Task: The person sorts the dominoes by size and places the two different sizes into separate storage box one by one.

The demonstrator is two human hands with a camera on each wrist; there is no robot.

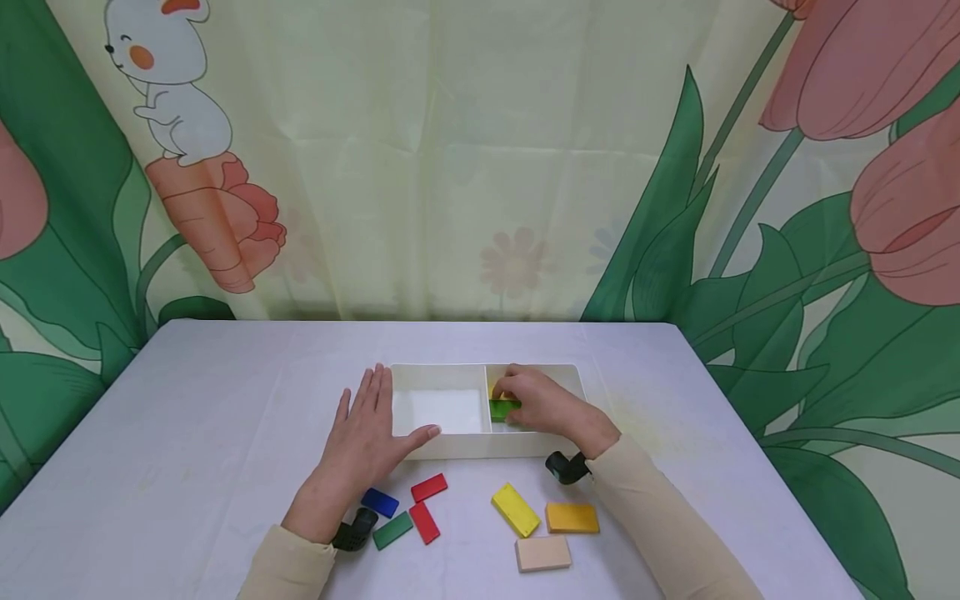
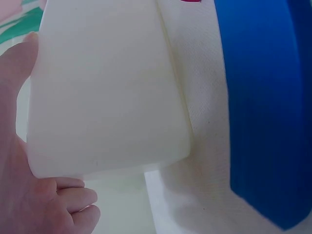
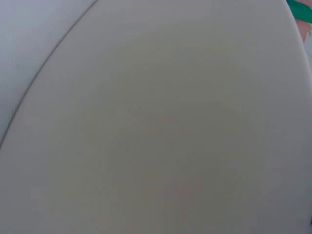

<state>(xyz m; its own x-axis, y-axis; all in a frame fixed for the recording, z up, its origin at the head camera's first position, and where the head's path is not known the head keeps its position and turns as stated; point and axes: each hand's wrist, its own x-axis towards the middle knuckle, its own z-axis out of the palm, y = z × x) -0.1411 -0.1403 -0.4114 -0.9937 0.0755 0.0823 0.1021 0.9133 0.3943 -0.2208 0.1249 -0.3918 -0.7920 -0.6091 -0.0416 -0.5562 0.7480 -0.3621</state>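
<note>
A white two-compartment box point(image 1: 450, 447) stands on the table. My left hand point(image 1: 362, 442) lies against its left end, fingers straight and thumb over the front rim; in the left wrist view the hand point(image 2: 29, 195) touches the box wall point(image 2: 107, 97). Reaching into the right compartment, my right hand point(image 1: 543, 404) pinches a green block point(image 1: 502, 409) between thumb and fingers. Just behind it a yellow piece point(image 1: 492, 388) shows, partly hidden by the fingers. In the right wrist view the box's wall point(image 3: 165, 117) fills nearly everything and hides the fingers.
In front of the box at left lie a blue block point(image 1: 380, 502), two red blocks point(image 1: 429, 487) and a dark green block point(image 1: 393, 530). Toward the right are a yellow block point(image 1: 516, 510), an orange-yellow block point(image 1: 572, 518) and a beige block point(image 1: 543, 553). A printed curtain point(image 1: 390, 167) hangs behind the table.
</note>
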